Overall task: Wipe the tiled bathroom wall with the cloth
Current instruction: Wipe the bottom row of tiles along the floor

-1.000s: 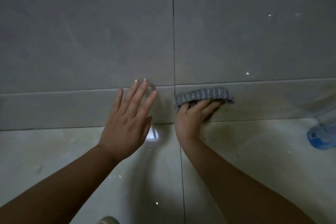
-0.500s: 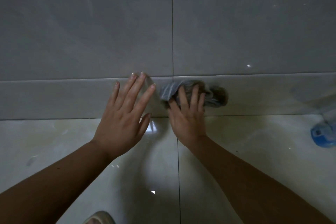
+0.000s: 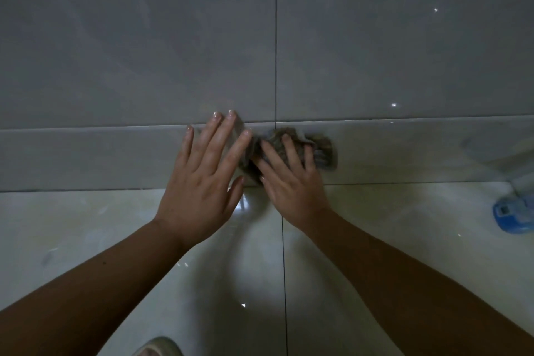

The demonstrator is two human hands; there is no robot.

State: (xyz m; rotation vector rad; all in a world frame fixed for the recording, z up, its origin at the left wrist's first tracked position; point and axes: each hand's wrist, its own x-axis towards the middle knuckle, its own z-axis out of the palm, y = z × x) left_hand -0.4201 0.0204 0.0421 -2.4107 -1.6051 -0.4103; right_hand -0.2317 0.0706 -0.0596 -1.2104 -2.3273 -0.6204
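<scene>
The grey tiled wall (image 3: 144, 52) fills the upper half of the head view, with a low skirting strip (image 3: 86, 157) along its base. My right hand (image 3: 291, 185) presses a crumpled grey cloth (image 3: 323, 153) flat against that strip, fingers spread over it, just right of the vertical grout line. My left hand (image 3: 202, 179) lies flat on the strip right beside it, fingers apart, holding nothing, fingertips reaching the strip's top edge. Part of the cloth is hidden under my right hand.
Glossy pale floor tiles (image 3: 404, 240) meet the wall below my hands. A blue object (image 3: 513, 215) sits on the floor at the far right. The tip of a shoe (image 3: 157, 348) shows at the bottom edge.
My right hand slid the cloth left along the skirting strip towards my left hand, and the cloth went from a folded band to a crumpled wad. My left hand stayed planted.
</scene>
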